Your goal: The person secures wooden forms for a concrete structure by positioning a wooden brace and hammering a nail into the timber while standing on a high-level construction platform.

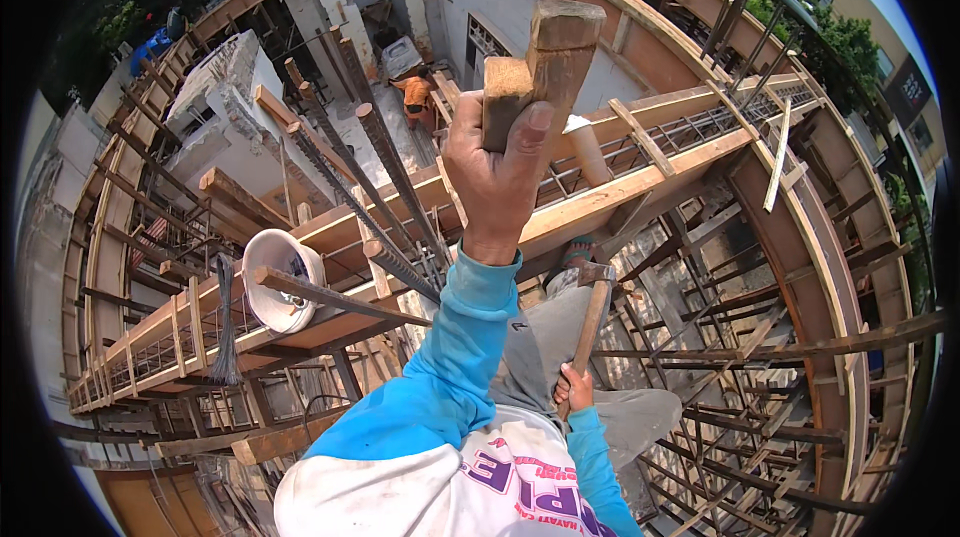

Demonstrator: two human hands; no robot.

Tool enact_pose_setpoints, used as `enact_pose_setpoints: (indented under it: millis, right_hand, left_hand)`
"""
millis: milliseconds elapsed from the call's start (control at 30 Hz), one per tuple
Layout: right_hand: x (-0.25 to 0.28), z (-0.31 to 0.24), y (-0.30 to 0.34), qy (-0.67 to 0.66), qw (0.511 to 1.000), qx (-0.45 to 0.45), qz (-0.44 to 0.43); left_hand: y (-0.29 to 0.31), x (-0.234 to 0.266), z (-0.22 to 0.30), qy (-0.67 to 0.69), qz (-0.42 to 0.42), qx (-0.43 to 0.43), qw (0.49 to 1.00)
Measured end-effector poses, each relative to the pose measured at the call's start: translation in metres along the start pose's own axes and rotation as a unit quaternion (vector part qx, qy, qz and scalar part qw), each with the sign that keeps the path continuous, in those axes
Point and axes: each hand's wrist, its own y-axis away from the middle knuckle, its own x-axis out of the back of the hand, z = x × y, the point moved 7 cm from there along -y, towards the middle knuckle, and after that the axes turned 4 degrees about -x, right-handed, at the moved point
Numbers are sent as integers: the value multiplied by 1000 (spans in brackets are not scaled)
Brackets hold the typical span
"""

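By the left grip (498, 172), raised in the middle of the view, a wooden block (566, 49) is being clasped between thumb and curled fingers. Against its left side a shorter wooden piece (507, 87) is being pressed in the same grip; whether the two are joined cannot be told. Lower down and to the right, the wooden handle of a hammer (590, 322) is being enclosed by the right grip (575, 389), the fingers wrapped around it, while its metal head is being pointed up and away from the body, near a sandalled foot (577, 253).

Both forearms are being covered by blue sleeves (475, 322), and grey trousers (545, 337) are being worn. Beyond the raised grip, a reinforcement cage (690, 132) is being enclosed by long timber formwork (640, 187). To the left, several steel bars (398, 172) are being seen standing at a slant, apart from both grips. Farther left, a white bucket (275, 315) is being partly crossed by a wooden post (345, 298), and just beside it a bundle of thin wires (226, 337) is being left hanging over the formwork. Orange clothing is being worn by another person (415, 97) in the background.
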Motion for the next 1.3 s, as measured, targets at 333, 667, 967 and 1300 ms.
enact_pose_setpoints:
  millis: [333, 667, 967, 1300]
  right_hand:
    - [-11, -1, 6, 38, 999, -6, 8]
    - [-4, 0, 3, 21, 999, -17, 23]
    - [-2, 2, -3, 20, 999, -30, 17]
    - [-8, -1, -1, 25, 999, -22, 10]
  left_hand:
    - [80, -71, -23, -44, -174, -58, 982]
    - [122, -60, -75, 9, -206, 65, 976]
    - [133, -40, -89, -52, -215, 58, 974]
    - [146, -20, -100, -37, -187, 106, 976]
